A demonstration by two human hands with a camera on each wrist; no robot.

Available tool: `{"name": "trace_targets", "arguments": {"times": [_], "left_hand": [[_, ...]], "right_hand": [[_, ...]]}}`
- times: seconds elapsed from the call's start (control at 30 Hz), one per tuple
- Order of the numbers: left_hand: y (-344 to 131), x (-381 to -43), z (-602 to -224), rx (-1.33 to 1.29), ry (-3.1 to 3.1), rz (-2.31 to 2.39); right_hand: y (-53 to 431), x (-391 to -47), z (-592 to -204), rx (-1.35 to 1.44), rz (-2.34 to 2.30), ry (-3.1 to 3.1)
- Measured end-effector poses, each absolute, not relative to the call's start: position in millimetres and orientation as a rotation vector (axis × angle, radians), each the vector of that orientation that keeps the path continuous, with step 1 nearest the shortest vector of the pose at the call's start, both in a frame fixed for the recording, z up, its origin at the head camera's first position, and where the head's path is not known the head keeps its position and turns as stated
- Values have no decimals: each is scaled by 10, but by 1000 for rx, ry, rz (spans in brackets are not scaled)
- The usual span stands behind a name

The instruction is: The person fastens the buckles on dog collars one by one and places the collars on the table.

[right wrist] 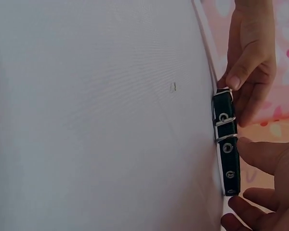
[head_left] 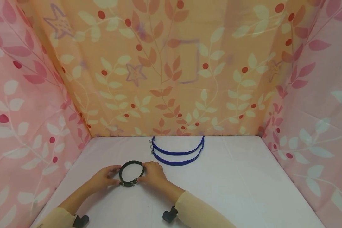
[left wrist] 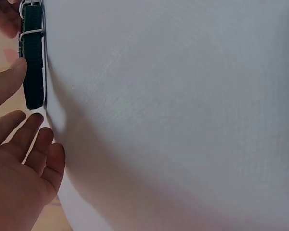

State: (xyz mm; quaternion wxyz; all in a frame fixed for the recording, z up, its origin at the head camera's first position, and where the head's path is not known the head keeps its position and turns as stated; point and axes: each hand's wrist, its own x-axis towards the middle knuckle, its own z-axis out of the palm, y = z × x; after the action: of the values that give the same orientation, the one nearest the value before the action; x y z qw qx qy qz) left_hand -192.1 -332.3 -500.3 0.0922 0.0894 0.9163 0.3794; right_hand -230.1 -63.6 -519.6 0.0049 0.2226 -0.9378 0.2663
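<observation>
A dark green collar (head_left: pixel 127 184) with a metal buckle stands as a round loop on the white tabletop. My left hand (head_left: pixel 102 179) holds its left side, thumb near the front and fingers toward the back. On the opposite side, my right hand (head_left: pixel 154 174) grips the strap, its thumb by the buckle. Metal eyelets and a keeper ring show along the collar (right wrist: pixel 229 163) in the right wrist view. In the left wrist view, my left thumb (left wrist: pixel 12 82) touches the strap (left wrist: pixel 34 82), while the other fingers spread loosely by its end.
Two blue collars (head_left: pixel 175 163) with metal fittings lie curved, one before the other, at the table's back edge. A patterned orange curtain (head_left: pixel 165 63) hangs behind, with pink cloth walls (head_left: pixel 310 110) on both sides. The white table (head_left: pixel 231 190) extends to the right.
</observation>
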Motion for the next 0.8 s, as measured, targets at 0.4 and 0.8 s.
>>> {"name": "trace_targets", "arguments": {"times": [0.4,0.8], "left_hand": [[-3321,-1840,-4952,338,2834,1125],[-3105,-1810,-4863,286,2897,1131]], "right_hand": [[-434,-2160,-4994,780,885,-2943],[-204,-2066,-4939,778,982,-2908]]}}
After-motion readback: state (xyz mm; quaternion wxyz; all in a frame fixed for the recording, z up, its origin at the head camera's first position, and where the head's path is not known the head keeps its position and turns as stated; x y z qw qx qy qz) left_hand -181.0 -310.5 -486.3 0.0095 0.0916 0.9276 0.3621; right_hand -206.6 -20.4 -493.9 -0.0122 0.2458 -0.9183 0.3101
